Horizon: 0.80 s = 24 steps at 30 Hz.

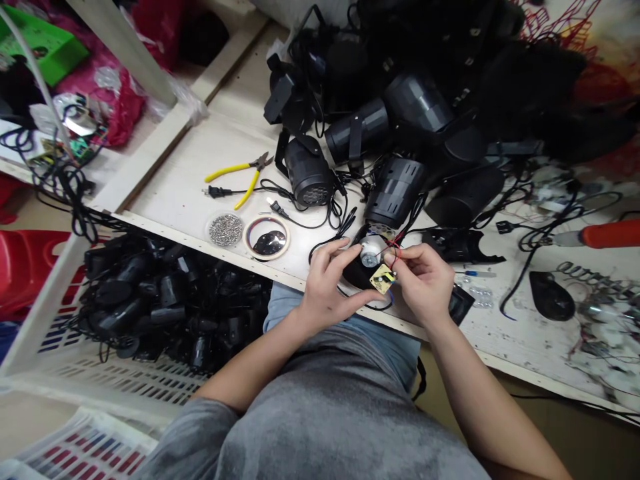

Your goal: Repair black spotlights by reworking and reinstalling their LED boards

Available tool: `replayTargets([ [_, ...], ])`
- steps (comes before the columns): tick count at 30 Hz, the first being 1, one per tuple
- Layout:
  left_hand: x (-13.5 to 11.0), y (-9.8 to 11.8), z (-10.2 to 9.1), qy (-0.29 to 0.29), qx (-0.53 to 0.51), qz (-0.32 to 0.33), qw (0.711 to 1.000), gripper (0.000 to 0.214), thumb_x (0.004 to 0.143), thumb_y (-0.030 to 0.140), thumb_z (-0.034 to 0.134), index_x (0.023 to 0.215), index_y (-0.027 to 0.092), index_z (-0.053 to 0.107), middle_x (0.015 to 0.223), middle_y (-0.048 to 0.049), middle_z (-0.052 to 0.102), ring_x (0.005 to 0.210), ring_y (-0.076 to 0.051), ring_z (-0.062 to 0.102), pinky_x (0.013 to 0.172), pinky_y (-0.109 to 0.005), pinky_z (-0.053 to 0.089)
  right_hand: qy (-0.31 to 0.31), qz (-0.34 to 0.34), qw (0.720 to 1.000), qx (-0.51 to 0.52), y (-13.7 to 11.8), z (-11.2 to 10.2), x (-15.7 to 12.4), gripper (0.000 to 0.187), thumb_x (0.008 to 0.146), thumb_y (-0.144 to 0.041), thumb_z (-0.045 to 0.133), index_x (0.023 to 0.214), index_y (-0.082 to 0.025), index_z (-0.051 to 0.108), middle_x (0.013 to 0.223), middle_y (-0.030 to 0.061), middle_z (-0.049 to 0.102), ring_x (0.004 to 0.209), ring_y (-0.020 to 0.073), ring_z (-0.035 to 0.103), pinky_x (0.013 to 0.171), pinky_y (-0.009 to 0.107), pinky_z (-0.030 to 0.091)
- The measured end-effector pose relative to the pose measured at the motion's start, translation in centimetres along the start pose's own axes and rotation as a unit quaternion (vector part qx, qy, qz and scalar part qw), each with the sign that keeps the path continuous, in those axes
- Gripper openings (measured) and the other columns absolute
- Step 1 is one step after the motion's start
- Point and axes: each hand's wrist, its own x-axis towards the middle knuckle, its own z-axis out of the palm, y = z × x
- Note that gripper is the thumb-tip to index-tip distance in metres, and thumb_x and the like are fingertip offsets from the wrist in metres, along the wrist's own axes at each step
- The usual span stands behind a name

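My left hand (327, 283) is open, thumb and fingers spread around the near side of a black lamp housing (356, 275). Its fingertips are close to a small silver-and-white motor (371, 252) seated in that housing, and its thumb tip is by the lower edge of a small yellow circuit board (382, 279). With thumb and forefinger, my right hand (424, 279) pinches thin red wires (395, 248) beside the board. A blue wire curves below the board. Part of the housing is hidden behind my hands.
Black spotlights (307, 170) pile up across the back. Yellow-handled cutters (245, 177), a dish of screws (226, 229) and a tape roll (267, 238) lie to the left. A white crate (150, 383) holds black parts below left. An orange-handled tool (607, 233) is at right.
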Motion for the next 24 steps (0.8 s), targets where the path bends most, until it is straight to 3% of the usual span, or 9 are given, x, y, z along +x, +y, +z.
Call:
replayTargets([
  [8, 0.1, 0.12, -0.15, 0.004, 0.014, 0.003, 1.0, 0.073, 0.08, 0.051, 0.081, 0.137, 0.017, 0.05, 0.125, -0.016, 0.066, 0.119, -0.028, 0.065, 0.1, -0.043, 0.056, 0.004, -0.002, 1.0, -0.002, 0.14, 0.26, -0.14, 0.01, 0.076, -0.028, 0.076, 0.075, -0.021, 0.068, 0.069, -0.0008, 0.071, 0.058, 0.0123, 0.061, 0.054, 0.025, 0.049],
  [12, 0.13, 0.28, -0.13, 0.007, 0.023, -0.005, 1.0, 0.075, 0.079, 0.053, 0.081, 0.137, 0.017, 0.051, 0.124, -0.0162, 0.068, 0.116, -0.028, 0.067, 0.092, -0.04, 0.059, 0.008, -0.007, 1.0, -0.015, 0.12, 0.25, -0.29, 0.01, 0.077, -0.028, 0.075, 0.075, -0.021, 0.068, 0.069, -0.0008, 0.07, 0.059, 0.0127, 0.061, 0.056, 0.026, 0.049],
  [24, 0.3, 0.4, -0.04, 0.004, 0.027, -0.009, 1.0, 0.075, 0.078, 0.055, 0.081, 0.135, 0.016, 0.053, 0.12, -0.0152, 0.07, 0.112, -0.027, 0.068, 0.09, -0.039, 0.059, -0.021, -0.011, 0.999, -0.045, 0.24, -0.14, 0.19, 0.013, 0.077, -0.029, 0.075, 0.072, -0.022, 0.066, 0.066, -0.0013, 0.068, 0.055, 0.0129, 0.059, 0.054, 0.026, 0.047],
])
